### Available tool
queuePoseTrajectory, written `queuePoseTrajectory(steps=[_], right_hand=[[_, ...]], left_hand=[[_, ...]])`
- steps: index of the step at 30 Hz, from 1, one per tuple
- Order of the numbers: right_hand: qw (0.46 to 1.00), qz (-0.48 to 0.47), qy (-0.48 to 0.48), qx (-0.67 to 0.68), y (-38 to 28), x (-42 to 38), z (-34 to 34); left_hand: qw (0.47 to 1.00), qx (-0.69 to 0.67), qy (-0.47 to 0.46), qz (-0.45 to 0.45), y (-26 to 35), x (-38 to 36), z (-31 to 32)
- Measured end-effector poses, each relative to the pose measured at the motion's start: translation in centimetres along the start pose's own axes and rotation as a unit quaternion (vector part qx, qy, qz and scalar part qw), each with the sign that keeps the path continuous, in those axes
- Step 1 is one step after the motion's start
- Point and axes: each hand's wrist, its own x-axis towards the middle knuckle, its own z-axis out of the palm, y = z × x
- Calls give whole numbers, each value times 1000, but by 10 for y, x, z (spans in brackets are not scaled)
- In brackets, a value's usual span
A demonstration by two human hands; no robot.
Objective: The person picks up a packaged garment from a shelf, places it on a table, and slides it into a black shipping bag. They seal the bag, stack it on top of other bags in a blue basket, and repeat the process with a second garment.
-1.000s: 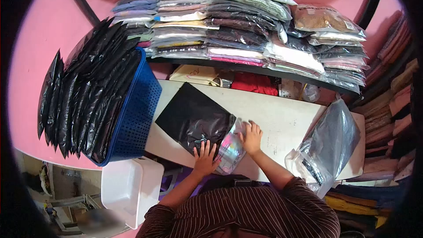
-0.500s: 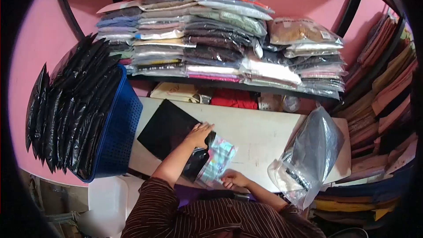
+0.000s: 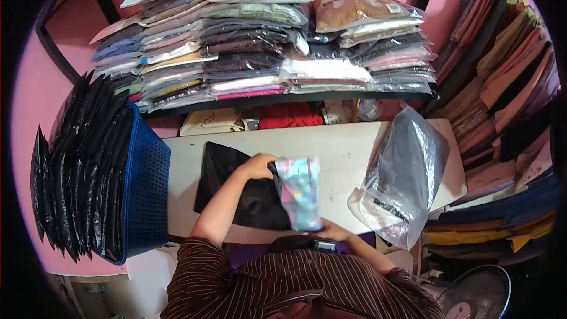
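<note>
left hand [image 3: 258,167] pinching black bag [image 3: 260,204]; cannot tell right hand's [image 3: 335,231] grip; loose hold could drop colourful packet [image 3: 301,192]

Black bag [image 3: 260,202] and clear plastic bag [image 3: 411,168] on white table [image 3: 341,155]

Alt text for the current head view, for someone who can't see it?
A person's left hand and right hand handle a colourful packet at the edge of a black bag over a pale table. A blue basket of black parcels stands at the picture's left.
</note>
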Motion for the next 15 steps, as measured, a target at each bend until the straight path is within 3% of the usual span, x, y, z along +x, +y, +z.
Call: queuePoseTrajectory(steps=[1,3,4,5,7,8,9,11,15], right_hand=[[998,41,24,-31,-16,-6,4],[996,-45,73,40,-9,-3,-4],[984,-44,102,139,-25,-5,1],[983,-83,127,100,-43,-4,5],[973,-130,190,8,-60,9,4],[963,-175,204,12,-72,17,5],[951,-219,218,15,-91,26,10],[928,-276,248,11,-122,43,12],[892,-348,287,-24,-179,56,37]], left_hand=[[996,-79,35,4,20,-9,-5],[985,-139,67,-73,58,-28,-17],[984,-125,127,-29,52,-34,-13],[983,-124,129,-30,45,-37,-7],[918,-305,254,0,34,-46,5],[895,-359,266,-10,32,-53,8],[893,-359,271,-10,42,-59,8],[840,-422,339,-18,66,-71,7],[830,-353,430,34,79,-95,3]])
